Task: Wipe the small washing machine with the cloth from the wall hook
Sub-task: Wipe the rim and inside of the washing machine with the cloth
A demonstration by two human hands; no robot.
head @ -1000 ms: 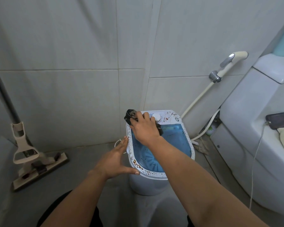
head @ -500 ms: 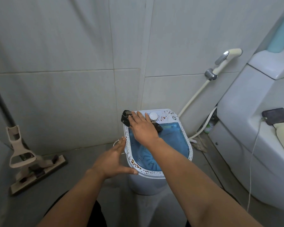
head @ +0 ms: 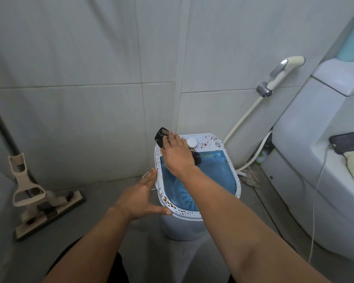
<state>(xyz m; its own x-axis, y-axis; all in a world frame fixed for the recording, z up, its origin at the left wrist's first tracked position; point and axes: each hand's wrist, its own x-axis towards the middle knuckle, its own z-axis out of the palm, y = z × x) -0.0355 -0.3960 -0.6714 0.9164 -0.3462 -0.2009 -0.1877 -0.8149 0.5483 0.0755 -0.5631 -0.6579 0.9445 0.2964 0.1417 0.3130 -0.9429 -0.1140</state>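
The washer (head: 198,180) stands on the floor in the tiled corner, and the right hand (head: 177,155) lies flat on its far-left top with the fingers spread, pressing the dark cloth (head: 161,135) onto the speckled rim; one end of the cloth pokes out past the corner, another shows by the thumb at the edge of the blue lid (head: 213,176). The left hand (head: 140,196) is open, fingers wide, palm against the washer's left side and thumb at the front rim, holding nothing. The little drum looks light to me, so a hard push toward the wall could tip or skid it, and that left palm is only braced, not gripping. The loose end over the corner might drag off and the cloth bunch up under the palm, leaving the speckled marks smeared, not lifted. The dial (head: 191,142) sits just beside the fingers; a sweep that way could turn it. The hose (head: 241,119) and the cord (head: 146,175) behind the washer could catch if it shifts.
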